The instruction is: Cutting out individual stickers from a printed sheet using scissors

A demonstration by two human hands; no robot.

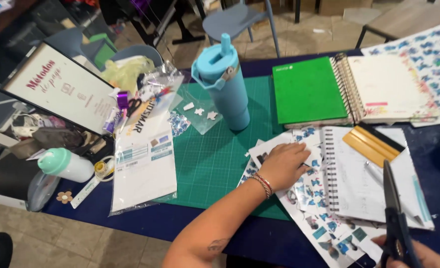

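Sticker sheet [309, 198] lies near the desk's front edge, partly on the green cutting mat [215, 159], partly under a spiral notebook [364, 173]. Left hand [283, 166] palm-down on the sheet, fingers together, slightly curled, pinning it; forearm runs in from the front edge. Right hand [413, 255] at the front right corner, closed round black scissors [395, 218], blades pointing away. Blue tumbler [225, 82] stands at the mat's far edge.

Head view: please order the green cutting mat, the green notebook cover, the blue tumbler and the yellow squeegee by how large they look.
1. green cutting mat
2. green notebook cover
3. blue tumbler, upright, so its look is unsure
4. yellow squeegee
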